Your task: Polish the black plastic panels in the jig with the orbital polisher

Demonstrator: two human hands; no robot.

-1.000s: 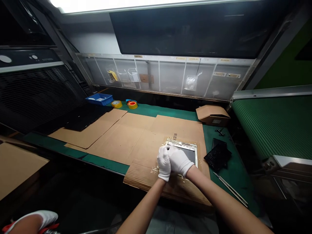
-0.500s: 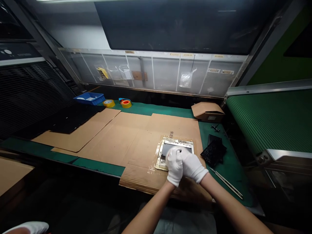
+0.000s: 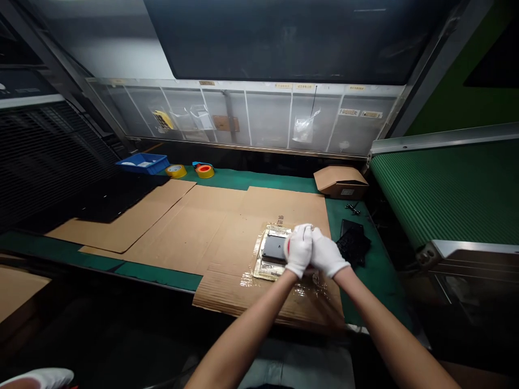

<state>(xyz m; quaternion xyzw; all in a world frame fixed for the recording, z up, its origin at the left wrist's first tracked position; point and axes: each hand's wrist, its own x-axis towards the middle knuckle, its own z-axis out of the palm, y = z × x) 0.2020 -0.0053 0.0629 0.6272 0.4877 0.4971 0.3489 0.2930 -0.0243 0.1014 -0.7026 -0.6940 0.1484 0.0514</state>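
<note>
gloved left hand point(image 3: 298, 251) clasped shut with right hand point(image 3: 327, 252) | dark panel point(image 3: 273, 248) in clear plastic wrap point(image 3: 259, 265) just left, left hand nearer | on cardboard sheet point(image 3: 227, 237)

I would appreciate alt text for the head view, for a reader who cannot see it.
A white-gloved left hand and right hand press together over a dark rectangular panel in clear plastic film, on flattened brown cardboard atop a green workbench mat.
</note>
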